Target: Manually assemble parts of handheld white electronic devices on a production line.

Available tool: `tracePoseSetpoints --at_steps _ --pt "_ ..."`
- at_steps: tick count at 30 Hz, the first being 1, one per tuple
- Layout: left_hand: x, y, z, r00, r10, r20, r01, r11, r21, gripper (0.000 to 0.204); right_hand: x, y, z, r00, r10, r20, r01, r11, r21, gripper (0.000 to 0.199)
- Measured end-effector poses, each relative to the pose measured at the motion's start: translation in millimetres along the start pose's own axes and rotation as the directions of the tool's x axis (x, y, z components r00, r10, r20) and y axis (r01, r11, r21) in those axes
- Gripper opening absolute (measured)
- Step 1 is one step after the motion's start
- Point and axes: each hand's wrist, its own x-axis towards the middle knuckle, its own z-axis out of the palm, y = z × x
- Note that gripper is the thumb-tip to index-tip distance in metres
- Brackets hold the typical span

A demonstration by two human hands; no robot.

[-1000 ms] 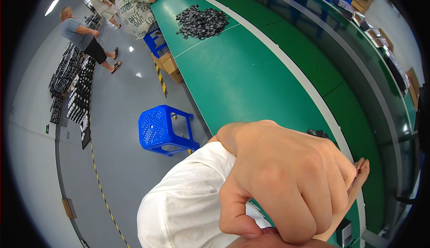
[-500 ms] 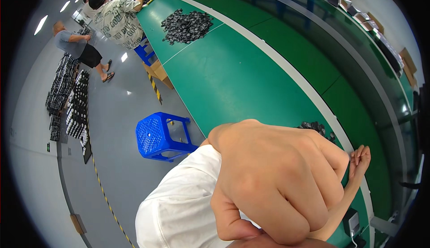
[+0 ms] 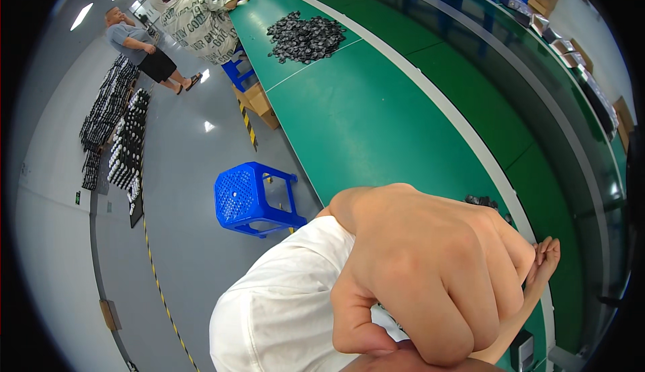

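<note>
My left hand (image 3: 433,271) fills the lower middle, very near the camera. It is closed, with its back turned up and the fingers curled down toward me. The thumb and fingertips press against skin at the lower edge; whatever lies inside the fingers is hidden. Past it, my right hand (image 3: 547,258) rests at the white edge rail of the green worktable (image 3: 376,123). Its fingers are loosely bent and apart, and nothing shows in them. Left of that hand lies a small heap of black pieces (image 3: 481,201), partly covered by my left hand.
A bigger heap of flat black pieces (image 3: 306,37) lies farther up the table. A blue plastic stool (image 3: 243,197) and a cardboard box (image 3: 261,104) stand left of it. A seated co-worker (image 3: 198,26) and a standing person (image 3: 144,46) are beyond. A small boxy device (image 3: 521,352) sits lower right.
My view has turned, so the table, stool and heaps appear farther right. Both my hands keep nearly the same pose. The standing person has raised a hand to the head.
</note>
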Motion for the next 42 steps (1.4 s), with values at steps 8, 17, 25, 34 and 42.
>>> tracePoseSetpoints --at_steps 8,17,25,34,42 --pt "-1 1 0 1.0 0.008 -0.018 -0.007 1.0 0.015 0.037 5 3 -8 1.0 0.003 0.018 -0.003 1.0 -0.005 0.019" --pt "-9 -2 12 0.995 0.035 -0.089 -0.036 0.999 -0.001 0.029 5 5 -15 1.0 0.0 0.021 0.0 1.0 0.006 0.018" --pt "-19 -4 23 0.979 0.062 -0.196 -0.067 0.997 -0.022 0.026 5 4 -20 1.0 0.005 0.022 -0.004 1.0 -0.015 0.016" --pt "-16 7 31 0.944 -0.007 -0.329 -0.002 1.0 -0.027 0.036 5 5 -20 1.0 0.012 0.01 -0.012 1.0 -0.012 0.014" --pt "-18 -3 24 0.973 0.069 -0.22 -0.075 0.997 -0.022 0.029 8 7 -25 0.999 0.001 0.053 -0.001 1.0 0.0 0.012"
